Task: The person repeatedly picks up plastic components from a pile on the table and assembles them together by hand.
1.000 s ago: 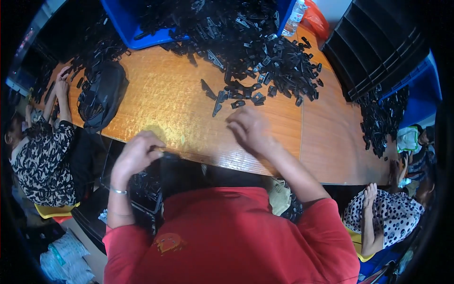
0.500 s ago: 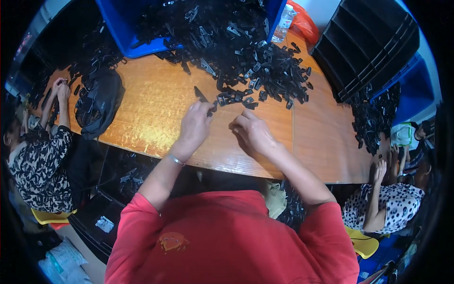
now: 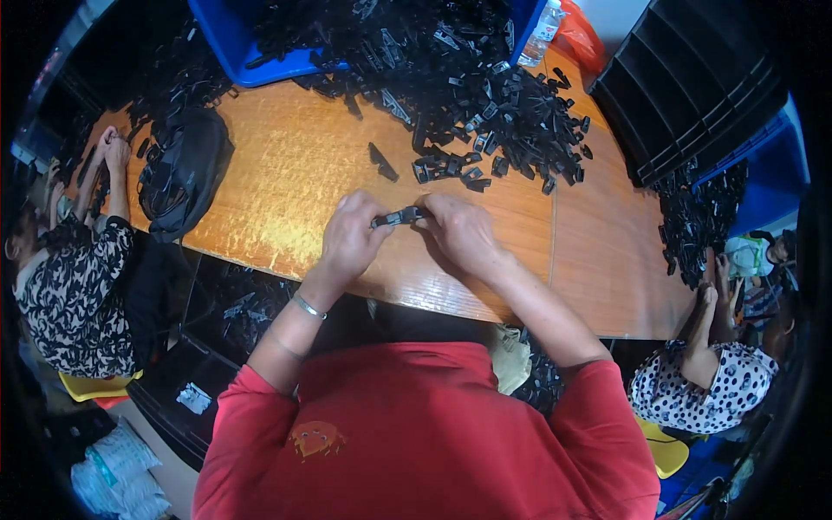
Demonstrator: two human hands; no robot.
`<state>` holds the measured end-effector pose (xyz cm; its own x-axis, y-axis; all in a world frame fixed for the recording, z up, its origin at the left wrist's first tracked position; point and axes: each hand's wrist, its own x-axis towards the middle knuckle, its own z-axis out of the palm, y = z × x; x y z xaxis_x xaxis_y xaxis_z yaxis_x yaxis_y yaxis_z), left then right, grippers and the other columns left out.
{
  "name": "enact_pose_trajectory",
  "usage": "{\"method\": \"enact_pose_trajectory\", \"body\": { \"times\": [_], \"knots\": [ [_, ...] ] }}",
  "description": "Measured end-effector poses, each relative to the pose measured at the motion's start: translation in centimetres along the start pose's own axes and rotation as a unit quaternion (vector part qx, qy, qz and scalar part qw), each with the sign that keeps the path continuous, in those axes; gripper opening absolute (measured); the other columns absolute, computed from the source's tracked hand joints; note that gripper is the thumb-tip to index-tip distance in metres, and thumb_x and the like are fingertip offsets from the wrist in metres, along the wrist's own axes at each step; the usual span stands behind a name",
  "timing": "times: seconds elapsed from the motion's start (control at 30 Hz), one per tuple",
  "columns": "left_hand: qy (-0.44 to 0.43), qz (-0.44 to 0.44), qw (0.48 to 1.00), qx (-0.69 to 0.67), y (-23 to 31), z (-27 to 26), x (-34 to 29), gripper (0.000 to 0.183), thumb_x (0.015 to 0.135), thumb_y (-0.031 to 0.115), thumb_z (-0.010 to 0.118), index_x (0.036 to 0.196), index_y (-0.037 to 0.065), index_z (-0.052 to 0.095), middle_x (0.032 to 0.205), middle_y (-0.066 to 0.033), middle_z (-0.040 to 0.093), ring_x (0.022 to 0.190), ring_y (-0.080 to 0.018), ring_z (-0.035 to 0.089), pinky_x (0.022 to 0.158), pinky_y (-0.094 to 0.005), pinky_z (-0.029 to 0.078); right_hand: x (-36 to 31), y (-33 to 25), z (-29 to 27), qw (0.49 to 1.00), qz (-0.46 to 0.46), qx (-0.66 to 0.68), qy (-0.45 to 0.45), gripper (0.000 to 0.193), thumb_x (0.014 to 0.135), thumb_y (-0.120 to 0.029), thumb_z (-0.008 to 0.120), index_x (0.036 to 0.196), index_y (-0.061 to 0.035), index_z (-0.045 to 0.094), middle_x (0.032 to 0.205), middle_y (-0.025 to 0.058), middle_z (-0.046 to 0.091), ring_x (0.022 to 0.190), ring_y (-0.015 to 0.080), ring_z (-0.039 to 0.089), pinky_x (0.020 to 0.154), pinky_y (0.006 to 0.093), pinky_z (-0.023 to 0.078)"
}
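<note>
Over the near part of the wooden table, a small black plastic clip-like part (image 3: 399,217) is held between my two hands. My left hand (image 3: 349,234) pinches its left end, and my right hand (image 3: 464,227) grips the right end, where my fingers cover part of it. Just beyond my hands lies a single dark wedge-shaped piece (image 3: 382,162). Farther off, a large heap of black plastic parts (image 3: 511,117) spreads out of a tipped blue bin (image 3: 227,52).
At the left a dark bag (image 3: 186,169) lies on the table (image 3: 277,173). A water bottle (image 3: 544,33) and red plastic bag (image 3: 577,36) stand beyond the heap. Black stacked trays (image 3: 689,82) lean at the right near another pile (image 3: 698,217). People work at both sides.
My hands have come together, and the black part is now gripped between both. My right hand's fingers have closed on its end. The view has shifted slightly.
</note>
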<state>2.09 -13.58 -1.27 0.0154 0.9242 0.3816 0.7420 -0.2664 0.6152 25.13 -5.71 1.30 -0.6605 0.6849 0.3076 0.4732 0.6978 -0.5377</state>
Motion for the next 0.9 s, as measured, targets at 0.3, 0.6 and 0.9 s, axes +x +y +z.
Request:
{"method": "enact_pose_trajectory", "body": {
  "times": [0.3,0.6,0.9],
  "knots": [
    [0.012,0.001,1.0,-0.009,-0.5,0.1,0.2,0.019,0.085,0.006,0.086,0.101,0.0,0.078,0.099,-0.0151,0.068,0.1,-0.0382,0.067,0.088,-0.0477,0.055,1.2,2.4,0.5,1.0,-0.01,0.001,-0.009,0.026,0.089,-0.012,0.089,0.112,-0.0082,0.08,0.105,0.0122,0.07,0.093,0.0378,0.073,0.079,0.0468,0.06],
    [0.034,-0.006,0.999,-0.023,-0.2,0.2,0.0,0.017,0.086,0.005,0.085,0.1,-0.001,0.079,0.097,-0.0155,0.069,0.096,-0.0372,0.069,0.084,-0.0465,0.057,1.8,1.6,0.0,0.996,-0.056,-0.053,-0.046,0.025,0.091,-0.009,0.084,0.115,-0.0057,0.076,0.106,0.0122,0.068,0.09,0.0364,0.075,0.074,0.0463,0.061],
    [0.046,0.009,0.999,-0.017,-0.6,0.7,0.5,0.016,0.086,0.005,0.085,0.099,-0.001,0.077,0.097,-0.0168,0.067,0.095,-0.0387,0.068,0.084,-0.0475,0.056,2.9,1.5,-0.2,0.985,-0.11,-0.102,-0.079,0.022,0.097,-0.016,0.075,0.115,-0.0028,0.074,0.106,0.0152,0.067,0.088,0.039,0.075,0.073,0.0498,0.059]
  ]
}}
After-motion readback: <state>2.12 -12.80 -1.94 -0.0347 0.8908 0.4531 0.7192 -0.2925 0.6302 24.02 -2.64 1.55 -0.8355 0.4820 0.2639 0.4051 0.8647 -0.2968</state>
